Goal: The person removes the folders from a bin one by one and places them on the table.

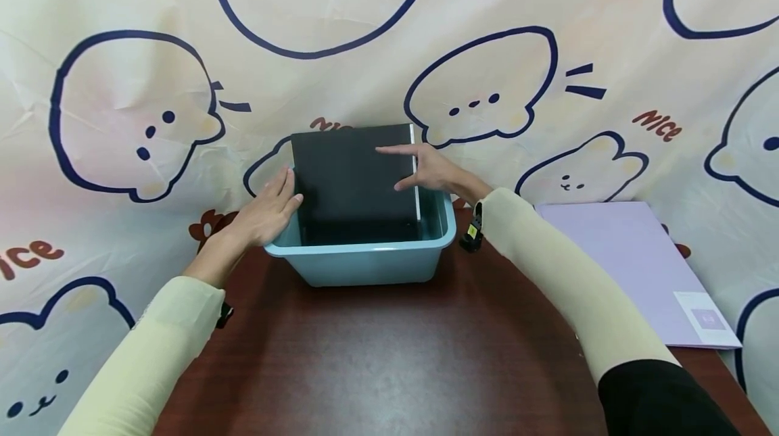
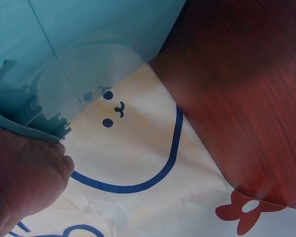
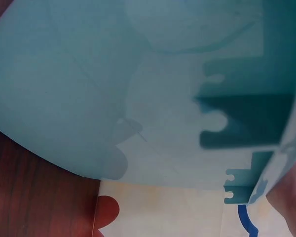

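Observation:
A black flat folder or book [image 1: 353, 182] with a pale right edge stands upright in the light blue plastic basin [image 1: 359, 263], its upper part above the rim. My left hand [image 1: 268, 209] lies at the basin's left rim, fingers straight, fingertips at the black folder's left edge. My right hand [image 1: 429, 169] is at the folder's right edge, index finger and thumb stretched over its front; its other fingers are mostly hidden. In the left wrist view the left hand [image 2: 29, 177] is right at the basin's rim. Part of the right hand [image 3: 291, 192] shows beside the rim in the right wrist view.
A lilac folder [image 1: 627, 267] with a white label lies on the dark brown wooden table [image 1: 377, 355] at the right. Behind the basin hangs a cream cloth [image 1: 341, 10] with cartoon outlines, and it also runs along the table's left side.

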`<state>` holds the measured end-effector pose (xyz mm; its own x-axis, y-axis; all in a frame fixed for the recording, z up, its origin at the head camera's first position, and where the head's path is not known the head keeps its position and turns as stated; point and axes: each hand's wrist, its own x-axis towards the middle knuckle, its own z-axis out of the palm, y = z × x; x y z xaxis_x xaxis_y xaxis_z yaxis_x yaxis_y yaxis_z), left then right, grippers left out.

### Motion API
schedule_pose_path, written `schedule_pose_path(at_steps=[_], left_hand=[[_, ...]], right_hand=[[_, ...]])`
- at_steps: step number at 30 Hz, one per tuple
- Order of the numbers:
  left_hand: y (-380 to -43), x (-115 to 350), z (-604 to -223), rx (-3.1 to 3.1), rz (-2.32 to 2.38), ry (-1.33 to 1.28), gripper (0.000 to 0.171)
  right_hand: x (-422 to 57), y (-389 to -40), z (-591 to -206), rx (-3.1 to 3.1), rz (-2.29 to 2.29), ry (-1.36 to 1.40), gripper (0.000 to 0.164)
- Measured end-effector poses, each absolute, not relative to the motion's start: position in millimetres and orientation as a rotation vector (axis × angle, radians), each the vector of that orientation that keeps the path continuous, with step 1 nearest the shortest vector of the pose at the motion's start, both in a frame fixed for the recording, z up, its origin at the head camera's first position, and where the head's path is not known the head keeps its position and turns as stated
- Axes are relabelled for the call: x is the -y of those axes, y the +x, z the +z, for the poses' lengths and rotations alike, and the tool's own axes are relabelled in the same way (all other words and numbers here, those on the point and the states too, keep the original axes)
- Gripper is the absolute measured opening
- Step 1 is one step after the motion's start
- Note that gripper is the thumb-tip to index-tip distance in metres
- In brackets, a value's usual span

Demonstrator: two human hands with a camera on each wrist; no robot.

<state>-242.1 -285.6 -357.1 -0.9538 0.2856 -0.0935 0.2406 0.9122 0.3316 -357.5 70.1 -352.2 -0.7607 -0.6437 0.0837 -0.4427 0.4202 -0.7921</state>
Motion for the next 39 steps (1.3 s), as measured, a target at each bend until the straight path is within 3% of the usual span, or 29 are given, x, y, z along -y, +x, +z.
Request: schedule_pose_path(at_steps=[18,39], left_hand=[[-242,279,-356,-2.931,0.387,0.419,0.073],[-243,287,-352,-2.922,0.349,0.449,0.076]], right_hand=[[-87,-349,-345,-2.458,-1.433,-0.956,0.076],[-141,-339,-286,-2.445,-1.801,-0.886,0.076]])
